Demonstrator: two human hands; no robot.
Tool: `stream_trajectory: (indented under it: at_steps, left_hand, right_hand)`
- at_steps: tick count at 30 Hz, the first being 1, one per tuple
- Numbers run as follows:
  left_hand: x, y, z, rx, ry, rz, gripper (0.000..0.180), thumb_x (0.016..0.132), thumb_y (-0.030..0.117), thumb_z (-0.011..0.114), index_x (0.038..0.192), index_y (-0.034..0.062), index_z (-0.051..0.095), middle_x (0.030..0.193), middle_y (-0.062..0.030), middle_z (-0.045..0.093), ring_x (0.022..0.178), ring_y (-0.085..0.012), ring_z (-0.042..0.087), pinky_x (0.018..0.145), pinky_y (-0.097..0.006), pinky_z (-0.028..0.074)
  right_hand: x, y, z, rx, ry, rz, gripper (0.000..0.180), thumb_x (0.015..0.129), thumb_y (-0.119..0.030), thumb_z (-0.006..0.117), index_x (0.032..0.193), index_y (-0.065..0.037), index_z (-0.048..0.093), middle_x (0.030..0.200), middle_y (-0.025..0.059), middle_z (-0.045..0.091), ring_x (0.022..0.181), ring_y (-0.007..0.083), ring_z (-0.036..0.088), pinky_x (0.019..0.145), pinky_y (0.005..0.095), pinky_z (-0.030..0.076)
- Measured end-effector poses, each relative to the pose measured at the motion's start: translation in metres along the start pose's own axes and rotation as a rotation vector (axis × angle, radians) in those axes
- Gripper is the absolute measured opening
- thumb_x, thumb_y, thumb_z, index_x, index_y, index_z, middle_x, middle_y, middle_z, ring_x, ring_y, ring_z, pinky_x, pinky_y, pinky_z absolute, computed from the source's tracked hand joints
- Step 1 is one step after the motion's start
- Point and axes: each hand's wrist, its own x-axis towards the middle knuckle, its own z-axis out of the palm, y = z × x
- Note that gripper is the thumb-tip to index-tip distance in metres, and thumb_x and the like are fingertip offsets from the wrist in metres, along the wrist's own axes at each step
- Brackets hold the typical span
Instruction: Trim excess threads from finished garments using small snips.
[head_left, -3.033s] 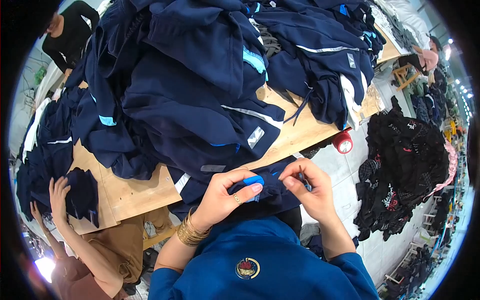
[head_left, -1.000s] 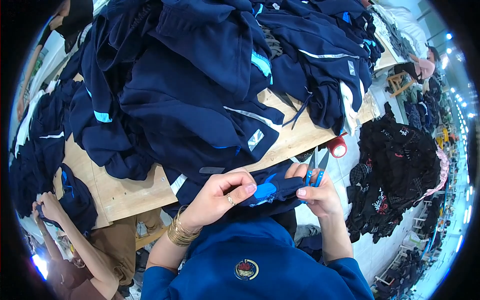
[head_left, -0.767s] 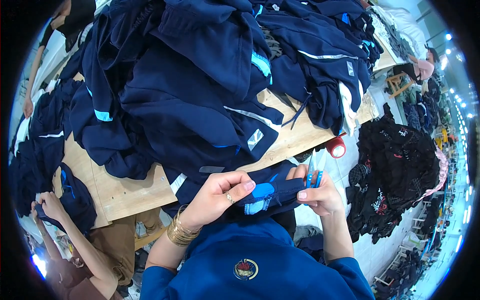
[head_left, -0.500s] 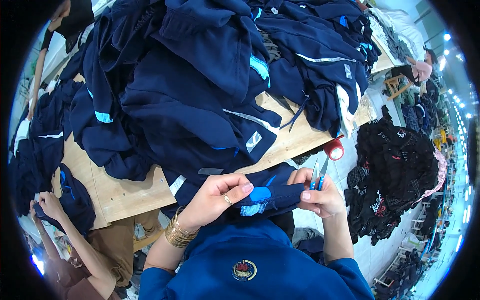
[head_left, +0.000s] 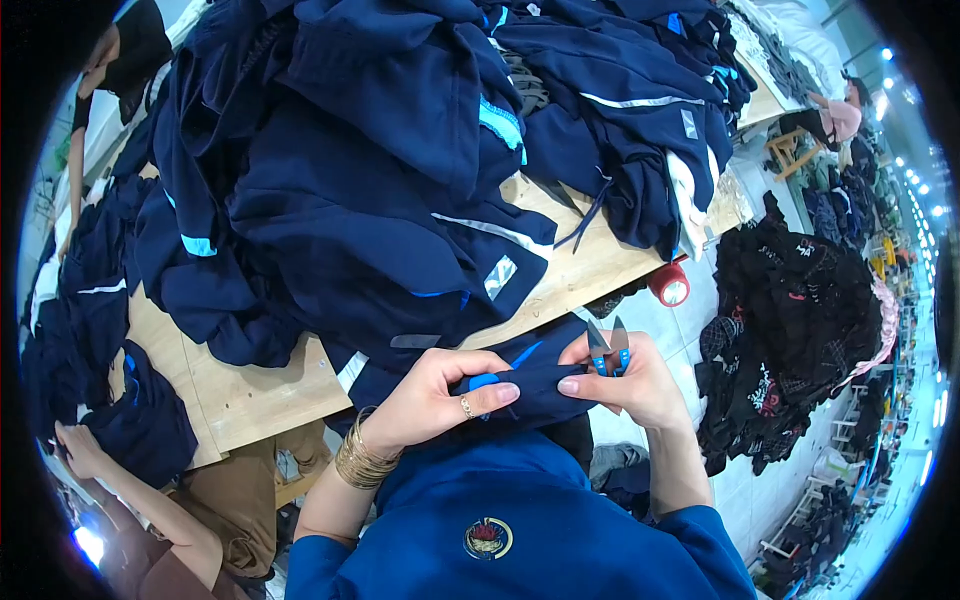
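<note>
Between my hands a navy garment (head_left: 540,392) with bright blue parts is stretched over my lap, in front of the table edge. My left hand (head_left: 455,393), with a ring and gold bangles at the wrist, pinches it with the thumb on top. My right hand (head_left: 630,382) grips the other end of the same stretch between thumb and fingers. Tucked in that right hand is a pair of thread snips (head_left: 607,350) with blue handles, blades apart and pointing away from me. The snips' lower part is hidden by the fingers.
A large heap of navy garments (head_left: 350,170) covers most of the wooden table (head_left: 270,400). A red and white roll (head_left: 669,285) is beside the table's right edge. Black garments (head_left: 790,340) are piled on the right. At left, a co-worker's hand (head_left: 80,450) touches navy cloth.
The held cloth has been turned over, so the light blue mesh is now hidden. My right hand has shifted slightly left, and the snips have tilted left.
</note>
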Motion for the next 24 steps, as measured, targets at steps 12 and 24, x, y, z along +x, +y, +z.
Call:
stream_trajectory:
  at_steps: [12,24]
  left_hand:
    - [0.004,-0.016,0.005,-0.053,0.138,0.034,0.018,0.084,0.016,0.058,0.089,-0.0013,0.061,0.073,0.0009,0.056,0.065,-0.0033,0.046,0.058,-0.018,0.037]
    - [-0.001,-0.004,0.012,-0.021,0.179,-0.001,0.017,0.081,0.015,0.062,0.089,-0.0003,0.062,0.071,0.0010,0.057,0.060,-0.0039,0.049,0.055,-0.017,0.038]
  right_hand:
    - [0.018,0.021,0.006,-0.280,0.317,-0.247,0.013,0.083,-0.014,0.057,0.086,-0.002,0.061,0.068,0.0025,0.056,0.051,0.0066,0.047,0.046,0.0202,0.036]
    - [-0.013,0.016,0.012,-0.429,0.313,-0.348,0.037,0.074,-0.019,0.068,0.107,-0.007,0.055,0.087,0.0079,0.055,0.076,0.0125,0.056,0.060,0.0227,0.044]
